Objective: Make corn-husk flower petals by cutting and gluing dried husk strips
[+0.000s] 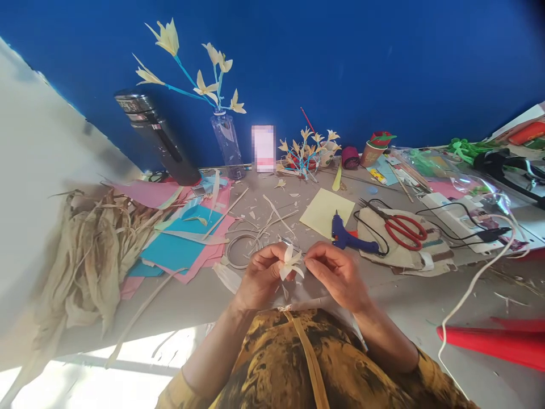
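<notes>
Near the table's front edge, my left hand is closed on a small cream-white artificial flower, its pointed petals spread and facing up. Just right of it, my right hand has thumb and forefinger pinched together beside a petal. Whatever those fingertips hold, if anything, is too small to make out. Beyond my right hand lies a blue hot glue gun, its nozzle pointing away. Red-handled scissors rest on a folded cloth to the right.
Dried husks and blue paper lie at the left. Finished flowers stand in a clear bottle beside a dark flask. A yellow paper square is behind my hands. A white power strip and its cords cross the right side.
</notes>
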### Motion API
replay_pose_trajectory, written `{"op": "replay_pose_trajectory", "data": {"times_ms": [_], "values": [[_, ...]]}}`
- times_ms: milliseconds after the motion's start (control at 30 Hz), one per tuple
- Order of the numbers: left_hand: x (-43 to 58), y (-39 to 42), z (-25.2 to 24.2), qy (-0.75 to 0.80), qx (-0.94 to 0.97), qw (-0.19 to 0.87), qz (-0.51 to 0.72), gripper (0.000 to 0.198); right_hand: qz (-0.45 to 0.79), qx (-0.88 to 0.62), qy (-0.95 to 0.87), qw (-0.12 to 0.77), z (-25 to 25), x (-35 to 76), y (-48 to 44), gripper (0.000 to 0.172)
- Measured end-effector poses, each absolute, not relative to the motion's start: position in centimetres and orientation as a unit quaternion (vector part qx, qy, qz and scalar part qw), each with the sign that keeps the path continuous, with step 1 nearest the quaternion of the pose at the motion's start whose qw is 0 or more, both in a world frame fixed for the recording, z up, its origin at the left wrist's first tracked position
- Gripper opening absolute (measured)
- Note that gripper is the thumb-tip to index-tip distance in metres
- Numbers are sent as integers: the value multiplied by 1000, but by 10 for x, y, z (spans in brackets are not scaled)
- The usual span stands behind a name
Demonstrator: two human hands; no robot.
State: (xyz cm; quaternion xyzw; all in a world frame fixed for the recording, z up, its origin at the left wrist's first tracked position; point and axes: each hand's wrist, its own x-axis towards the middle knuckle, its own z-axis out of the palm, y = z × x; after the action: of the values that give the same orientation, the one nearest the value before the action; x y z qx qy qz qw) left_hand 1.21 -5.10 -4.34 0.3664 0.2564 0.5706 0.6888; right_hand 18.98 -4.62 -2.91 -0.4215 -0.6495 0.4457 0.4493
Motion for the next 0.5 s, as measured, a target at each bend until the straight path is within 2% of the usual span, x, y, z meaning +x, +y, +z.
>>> {"op": "replay_pose_trajectory", "data": {"times_ms": [167,500], "values": [[16,-50,-50,222,335,707,582,23,435,-403,-680,431,-28,190,-49,13],[19,-49,-49,242,293,713,589,21,342,-357,-717,492,-20,171,-47,5]]}}
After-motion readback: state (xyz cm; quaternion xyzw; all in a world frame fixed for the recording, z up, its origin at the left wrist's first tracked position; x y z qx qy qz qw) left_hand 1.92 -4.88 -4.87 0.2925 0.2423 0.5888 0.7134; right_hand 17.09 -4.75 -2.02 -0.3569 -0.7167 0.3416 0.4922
